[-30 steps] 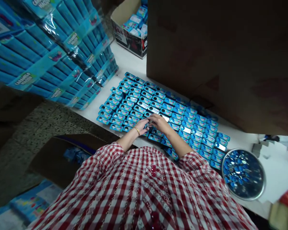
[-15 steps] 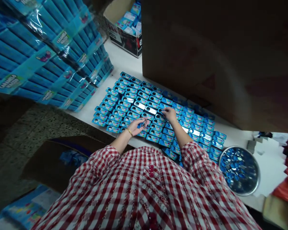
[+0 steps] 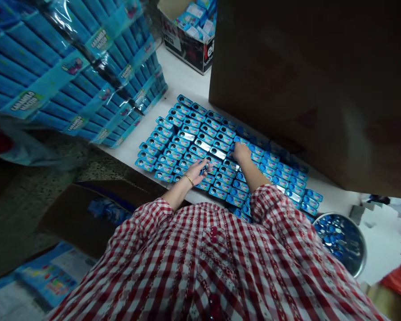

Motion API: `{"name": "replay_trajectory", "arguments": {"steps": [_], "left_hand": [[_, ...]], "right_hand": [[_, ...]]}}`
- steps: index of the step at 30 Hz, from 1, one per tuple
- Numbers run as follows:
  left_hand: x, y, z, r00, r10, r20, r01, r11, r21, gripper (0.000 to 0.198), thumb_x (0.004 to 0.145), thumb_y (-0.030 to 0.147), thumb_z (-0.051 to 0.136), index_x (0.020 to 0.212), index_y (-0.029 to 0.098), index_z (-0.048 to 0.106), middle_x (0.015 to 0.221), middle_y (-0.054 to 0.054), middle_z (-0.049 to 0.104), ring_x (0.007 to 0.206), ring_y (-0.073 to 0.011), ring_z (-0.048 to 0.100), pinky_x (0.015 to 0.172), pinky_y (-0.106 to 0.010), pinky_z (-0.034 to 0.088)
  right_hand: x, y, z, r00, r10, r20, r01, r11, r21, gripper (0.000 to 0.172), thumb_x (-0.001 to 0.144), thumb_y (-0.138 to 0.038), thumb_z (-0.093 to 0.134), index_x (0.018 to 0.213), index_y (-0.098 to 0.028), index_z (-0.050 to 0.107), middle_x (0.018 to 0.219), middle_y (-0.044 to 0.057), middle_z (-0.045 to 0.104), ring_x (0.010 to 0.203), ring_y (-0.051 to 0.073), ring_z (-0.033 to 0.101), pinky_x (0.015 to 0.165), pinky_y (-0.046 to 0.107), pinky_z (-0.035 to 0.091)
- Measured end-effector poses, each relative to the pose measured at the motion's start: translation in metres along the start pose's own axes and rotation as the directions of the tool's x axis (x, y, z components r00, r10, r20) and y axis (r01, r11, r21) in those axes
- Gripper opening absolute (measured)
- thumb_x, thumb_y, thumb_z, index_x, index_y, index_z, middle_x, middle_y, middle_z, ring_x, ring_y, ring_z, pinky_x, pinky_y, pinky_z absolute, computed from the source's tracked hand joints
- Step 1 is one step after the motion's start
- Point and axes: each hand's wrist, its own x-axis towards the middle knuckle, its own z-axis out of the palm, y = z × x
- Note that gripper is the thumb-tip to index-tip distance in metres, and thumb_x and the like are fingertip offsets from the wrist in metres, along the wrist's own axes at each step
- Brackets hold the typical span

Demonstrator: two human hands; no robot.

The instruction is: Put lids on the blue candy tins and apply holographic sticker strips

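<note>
Over the boxes (image 3: pixel 164 166), the left hand (image 3: pixel 196 171) is curling round discs (image 3: pixel 206 167); the right hand (image 3: pixel 242 152) is pointing down, grip hidden.

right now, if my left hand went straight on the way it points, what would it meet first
Probably the blue containers just beyond your left hand. Its height over them is unclear; if it clears them, it may meet your right hand instead.

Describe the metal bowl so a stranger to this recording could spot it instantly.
Follow the white table's rows of small blue boxes toward the picture's right. Past their end sits the metal bowl, partly hidden by the checked shirt; unlike the boxes, it's round and holds loose blue pieces.
</note>
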Motion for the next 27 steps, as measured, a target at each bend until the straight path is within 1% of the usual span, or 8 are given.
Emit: {"name": "replay_trajectory", "arguments": {"steps": [3, 6, 9, 13, 16, 19, 23, 27], "left_hand": [[0.005, -0.004, 0.004, 0.998, 0.023, -0.06, -0.021, 0.999, 0.042, 0.015, 0.079, 0.026, 0.066, 0.082, 0.015, 0.056, 0.075, -0.004, 0.066, 0.059, -0.0085, 0.062, 0.045, -0.014, 0.04], [0.008, -0.011, 0.01, 0.99, 0.084, -0.115, -0.075, 0.994, 0.075, 0.015, 0.078, 0.025, 0.067, 0.08, 0.015, 0.056, 0.067, 0.0, 0.062, 0.055, -0.0061, 0.058, 0.051, -0.016, 0.045], [0.006, -0.018, 0.016, 0.994, 0.075, -0.081, -0.066, 0.991, 0.112, 0.018, 0.077, 0.029, 0.068, 0.08, 0.014, 0.058, 0.064, 0.001, 0.06, 0.053, -0.0065, 0.058, 0.052, -0.018, 0.046], [0.001, -0.02, 0.012, 1.0, 0.027, -0.001, -0.027, 0.986, 0.167, 0.024, 0.08, 0.036, 0.063, 0.084, 0.013, 0.06, 0.071, -0.005, 0.064, 0.061, -0.0112, 0.063, 0.048, -0.018, 0.042], [-0.001, -0.014, 0.002, 1.0, 0.003, -0.005, -0.003, 0.991, 0.132, 0.021, 0.085, 0.033, 0.054, 0.085, 0.012, 0.059, 0.071, -0.005, 0.063, 0.06, -0.0109, 0.062, 0.045, -0.017, 0.038], [-0.004, -0.007, -0.007, 0.998, -0.032, 0.058, 0.029, 0.998, 0.048, 0.019, 0.084, 0.026, 0.048, 0.087, 0.011, 0.06, 0.068, -0.004, 0.061, 0.059, -0.011, 0.06, 0.044, -0.018, 0.036], [-0.006, -0.003, -0.012, 0.987, -0.007, 0.158, 0.003, 1.0, 0.025, 0.022, 0.079, 0.02, 0.054, 0.096, 0.009, 0.062, 0.072, -0.005, 0.061, 0.062, -0.0105, 0.059, 0.045, -0.018, 0.036], [-0.007, -0.003, -0.013, 0.978, 0.03, 0.207, -0.033, 0.999, 0.01, 0.026, 0.077, 0.018, 0.059, 0.102, 0.01, 0.063, 0.076, -0.005, 0.062, 0.063, -0.0094, 0.058, 0.045, -0.017, 0.036]], "right_hand": [[-0.039, -0.005, 0.014, 0.969, -0.18, -0.169, 0.219, 0.943, 0.252, 0.026, 0.08, -0.03, 0.06, 0.103, -0.018, 0.063, 0.095, 0.01, 0.067, 0.091, 0.023, 0.061, 0.08, 0.033, 0.045], [-0.073, -0.015, 0.034, 0.898, -0.394, -0.195, 0.439, 0.775, 0.454, 0.018, 0.078, -0.03, 0.061, 0.091, -0.019, 0.066, 0.084, 0.004, 0.066, 0.078, 0.017, 0.06, 0.074, 0.028, 0.045], [-0.085, -0.014, 0.047, 0.907, -0.38, -0.182, 0.417, 0.743, 0.523, 0.009, 0.074, -0.022, 0.06, 0.08, -0.018, 0.065, 0.075, 0.001, 0.064, 0.071, 0.015, 0.058, 0.071, 0.027, 0.044], [-0.07, 0.014, 0.046, 0.968, -0.235, -0.092, 0.234, 0.7, 0.674, 0.013, 0.078, -0.025, 0.054, 0.083, -0.016, 0.062, 0.065, -0.002, 0.06, 0.06, 0.013, 0.056, 0.063, 0.025, 0.045], [-0.055, 0.033, 0.038, 0.989, -0.085, -0.122, 0.139, 0.821, 0.554, 0.013, 0.079, -0.023, 0.054, 0.087, -0.016, 0.061, 0.071, 0.001, 0.063, 0.068, 0.015, 0.06, 0.067, 0.025, 0.046], [-0.044, 0.031, 0.032, 0.989, -0.082, -0.119, 0.111, 0.959, 0.259, 0.012, 0.077, -0.02, 0.059, 0.087, -0.016, 0.063, 0.086, 0.006, 0.068, 0.087, 0.02, 0.062, 0.077, 0.027, 0.045], [-0.036, 0.008, 0.029, 0.998, -0.061, 0.03, 0.061, 0.998, 0.0, 0.026, 0.078, -0.025, 0.062, 0.102, -0.016, 0.063, 0.104, 0.014, 0.067, 0.1, 0.026, 0.062, 0.081, 0.031, 0.047], [-0.024, -0.004, 0.028, 0.996, -0.001, 0.09, 0.008, 0.998, -0.068, 0.041, 0.078, -0.027, 0.063, 0.116, -0.014, 0.057, 0.114, 0.019, 0.063, 0.106, 0.029, 0.06, 0.083, 0.036, 0.048]]}}
